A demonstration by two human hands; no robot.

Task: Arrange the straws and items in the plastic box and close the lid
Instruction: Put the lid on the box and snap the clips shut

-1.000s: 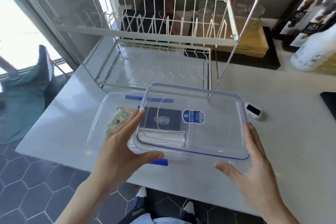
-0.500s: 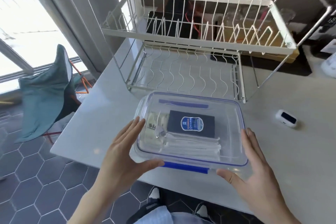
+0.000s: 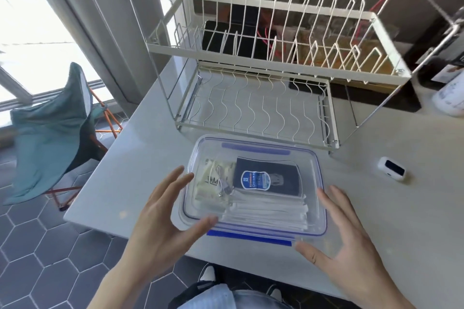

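Fingers of both hands are spread and relaxed, gripping nothing. The left hand (image 3: 160,218) sits at the near left corner of a clear plastic box (image 3: 187,208), its thumb touching or just short of the corner. The right hand (image 3: 349,241) is open beside the near right corner, whether touching cannot be told.

The box rests near the front edge of a pale grey table (image 3: 376,208), just in front of a white wire dish rack (image 3: 263,78). Its clear lid (image 3: 311,173), edged with a blue seal, lies on top and looks aligned. Blue latch flaps show along the near edge (image 3: 248,234) and far edge (image 3: 256,147); whether they are snapped down is not clear. Through the lid: a bundle of white paper-wrapped straws (image 3: 266,213) toward the near side, a dark booklet (image 3: 267,179) behind them, and a pale packet (image 3: 213,183) with a thin cable to the left.

The box is probably light and stiff, with smooth, slippery walls, so it may slide when pushed. The lid likely flexes slightly. Best hold: palms steadying the short sides, thumbs pressing each flap down.

A small white device (image 3: 391,168) lies well apart to the right.
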